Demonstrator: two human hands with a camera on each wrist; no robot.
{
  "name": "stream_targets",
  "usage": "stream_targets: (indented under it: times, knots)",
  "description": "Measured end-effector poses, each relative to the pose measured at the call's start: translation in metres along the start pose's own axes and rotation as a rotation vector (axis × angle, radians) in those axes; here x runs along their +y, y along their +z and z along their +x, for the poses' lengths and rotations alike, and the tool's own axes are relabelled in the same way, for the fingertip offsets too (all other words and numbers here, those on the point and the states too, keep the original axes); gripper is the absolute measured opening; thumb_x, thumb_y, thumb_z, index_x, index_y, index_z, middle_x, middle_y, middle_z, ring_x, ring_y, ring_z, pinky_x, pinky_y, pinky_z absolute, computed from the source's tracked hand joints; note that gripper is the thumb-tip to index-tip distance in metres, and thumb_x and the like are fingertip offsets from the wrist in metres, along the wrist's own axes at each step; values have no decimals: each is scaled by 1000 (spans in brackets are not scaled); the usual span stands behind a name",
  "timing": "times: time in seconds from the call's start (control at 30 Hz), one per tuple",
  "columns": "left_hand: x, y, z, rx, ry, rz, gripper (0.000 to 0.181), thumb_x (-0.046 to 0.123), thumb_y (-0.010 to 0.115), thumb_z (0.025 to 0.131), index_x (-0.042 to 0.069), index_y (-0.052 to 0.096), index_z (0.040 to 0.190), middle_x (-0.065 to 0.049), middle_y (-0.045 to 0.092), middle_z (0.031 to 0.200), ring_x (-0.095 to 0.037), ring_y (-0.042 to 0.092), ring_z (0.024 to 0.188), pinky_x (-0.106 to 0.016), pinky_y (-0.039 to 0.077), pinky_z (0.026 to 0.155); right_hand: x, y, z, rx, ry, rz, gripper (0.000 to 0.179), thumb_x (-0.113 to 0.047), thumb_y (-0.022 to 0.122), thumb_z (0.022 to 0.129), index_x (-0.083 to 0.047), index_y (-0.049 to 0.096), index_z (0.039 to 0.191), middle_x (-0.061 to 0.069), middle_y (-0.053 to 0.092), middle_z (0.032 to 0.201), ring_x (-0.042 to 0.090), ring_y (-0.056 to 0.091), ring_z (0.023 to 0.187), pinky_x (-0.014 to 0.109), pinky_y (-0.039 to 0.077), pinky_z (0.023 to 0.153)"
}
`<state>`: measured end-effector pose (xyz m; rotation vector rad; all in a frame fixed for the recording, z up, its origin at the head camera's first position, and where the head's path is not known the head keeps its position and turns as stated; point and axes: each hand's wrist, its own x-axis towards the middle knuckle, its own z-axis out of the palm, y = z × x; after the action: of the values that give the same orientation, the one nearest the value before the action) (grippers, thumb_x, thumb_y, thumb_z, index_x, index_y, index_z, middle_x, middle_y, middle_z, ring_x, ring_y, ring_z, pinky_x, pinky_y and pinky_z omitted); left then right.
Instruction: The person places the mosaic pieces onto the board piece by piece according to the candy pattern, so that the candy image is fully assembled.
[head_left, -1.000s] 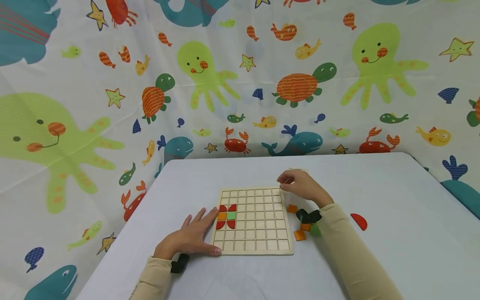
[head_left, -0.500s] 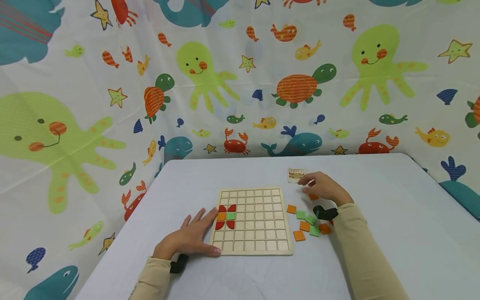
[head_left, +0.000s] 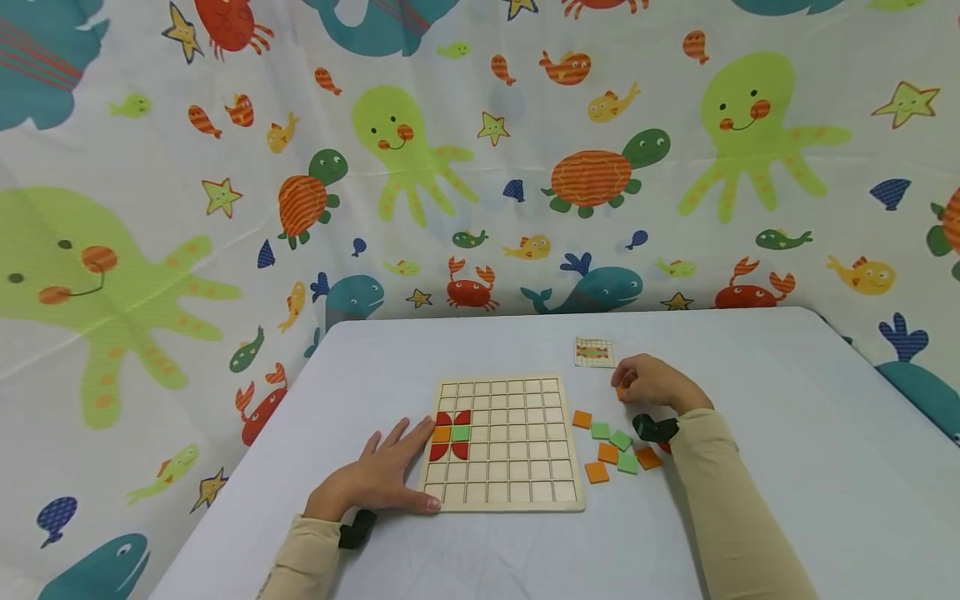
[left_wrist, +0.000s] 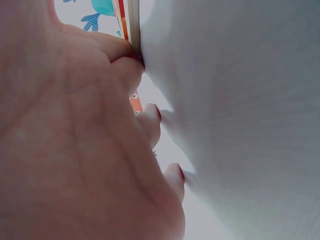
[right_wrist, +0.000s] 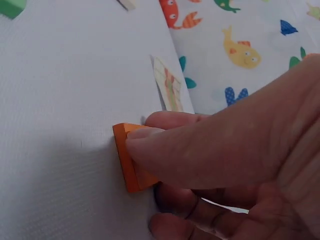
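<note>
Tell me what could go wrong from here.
The right hand pinches the orange tile with the thumb covering much of it, so the tile might slip or twist.
Loose tiles lie beside the board, on the right hand's side; a low pass could scatter them.
The left hand touches the board's left edge; a push there might shift it.

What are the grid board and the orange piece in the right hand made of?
Grid board: probably wood, matte, from its pale beige colour. Orange piece: painted wood or plastic, I can't tell which; smooth-looking, orange on face and edge alike.
</note>
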<state>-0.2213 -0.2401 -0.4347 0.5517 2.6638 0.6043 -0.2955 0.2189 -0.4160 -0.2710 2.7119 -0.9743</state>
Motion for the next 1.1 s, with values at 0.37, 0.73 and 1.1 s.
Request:
stream_targets:
  times: [0.37, 0.73, 1.1]
  knots:
    - [-2, -2, -1, -5, 6, 0, 125, 54, 93, 76, 9, 24, 171, -13, 24, 176, -42, 7, 163, -70, -1, 125, -6, 2, -6, 22, 102, -57, 11, -5, 73, 92, -1, 63, 94, 11, 59, 89, 29, 54, 84, 37, 45, 72]
    - [-6, 0, 0, -7, 1, 8, 127, 56, 93, 75, 10, 25, 171, -13, 24, 176, -42, 7, 163, -70, -1, 125, -10, 7, -11, 26, 89, -52, 17, -8, 75, 95, -2, 59, 95, 11, 57, 88, 28, 54, 83, 37, 43, 72]
    - [-14, -2, -3, -18, 24, -7, 126, 56, 92, 76, 10, 23, 172, -13, 22, 177, -43, 6, 163, -70, -3, 125, -11, 10, -8, 34, 20, 104, 10, 1, 64, 98, 4, 65, 107, 11, 64, 91, 24, 59, 80, 35, 52, 76]
